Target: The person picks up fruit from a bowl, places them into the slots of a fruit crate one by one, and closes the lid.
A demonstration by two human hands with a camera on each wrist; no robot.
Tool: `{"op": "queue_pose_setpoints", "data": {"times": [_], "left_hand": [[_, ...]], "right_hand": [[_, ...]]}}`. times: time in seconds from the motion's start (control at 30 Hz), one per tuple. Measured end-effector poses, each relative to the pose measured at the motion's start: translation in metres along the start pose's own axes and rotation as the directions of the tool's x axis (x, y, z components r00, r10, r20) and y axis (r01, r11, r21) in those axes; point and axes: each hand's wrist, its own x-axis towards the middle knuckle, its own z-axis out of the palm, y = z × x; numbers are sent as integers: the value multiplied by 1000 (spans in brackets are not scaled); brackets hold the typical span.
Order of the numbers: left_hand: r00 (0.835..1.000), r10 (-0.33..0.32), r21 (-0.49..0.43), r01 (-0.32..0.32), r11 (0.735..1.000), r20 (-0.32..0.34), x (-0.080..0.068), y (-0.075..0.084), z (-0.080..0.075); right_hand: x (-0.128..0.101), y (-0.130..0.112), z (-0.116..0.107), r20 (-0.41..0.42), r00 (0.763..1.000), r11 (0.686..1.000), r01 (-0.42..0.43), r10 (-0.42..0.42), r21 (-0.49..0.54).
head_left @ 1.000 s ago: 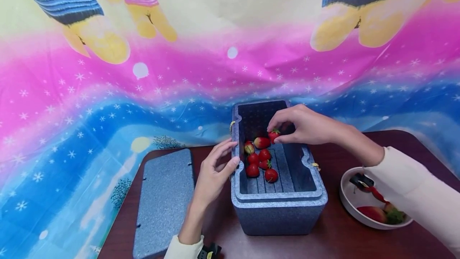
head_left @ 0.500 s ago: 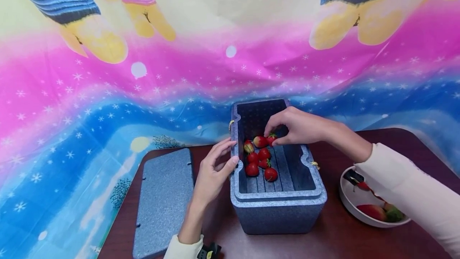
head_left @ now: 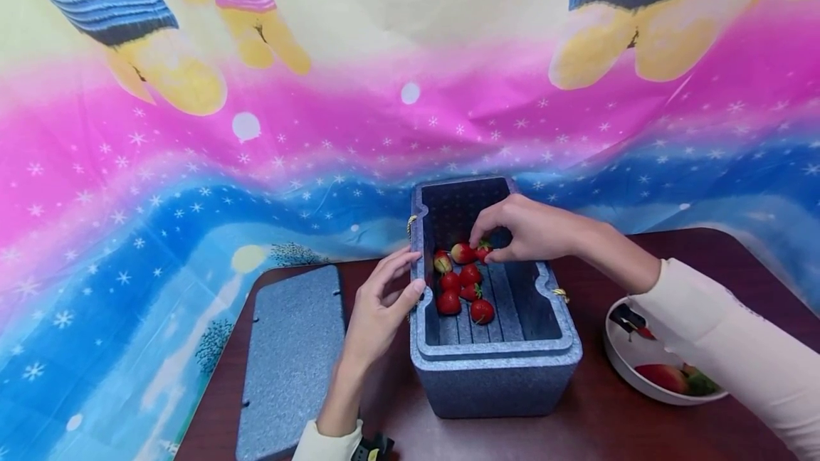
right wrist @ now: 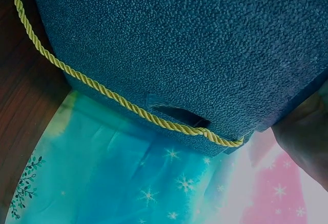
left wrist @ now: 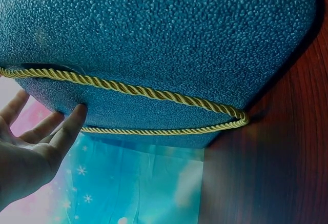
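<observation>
A grey foam box (head_left: 496,390) stands on the table with several strawberries (head_left: 482,311) on its ribbed floor. Inside it, my right hand (head_left: 541,230) pinches a strawberry (head_left: 484,252) with a green leafy top between thumb and fingers, right beside a paler strawberry (head_left: 463,253). My left hand (head_left: 378,308) rests its fingertips and thumb against the box's left rim, fingers mostly straight. The left wrist view shows those fingers (left wrist: 66,131) near a gold rope handle (left wrist: 154,92) on the box's side. In the right wrist view the box wall hides the fingertips.
A flat grey lid (head_left: 291,361) lies left of the box. A white bowl (head_left: 618,365) with several red fruits stands at the right, partly under the right sleeve (head_left: 711,319). A printed cloth (head_left: 359,126) hangs close behind the table.
My right hand has lowered the strawberry to the others and moved slightly left. The left hand keeps its place on the rim.
</observation>
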Motion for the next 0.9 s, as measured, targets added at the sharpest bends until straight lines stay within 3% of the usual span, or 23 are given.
{"op": "queue_pose_setpoints", "data": {"times": [0.5,0.9], "left_hand": [[1000,0,7,0,1000,-9,-2,-1,0],[1000,11,6,-11,1000,-6,-1,0,1]], "right_hand": [[-1,2,3,-37,999,1000,17,-17,21],[-21,-5,-6,-217,975,998,57,-58,-10]]}}
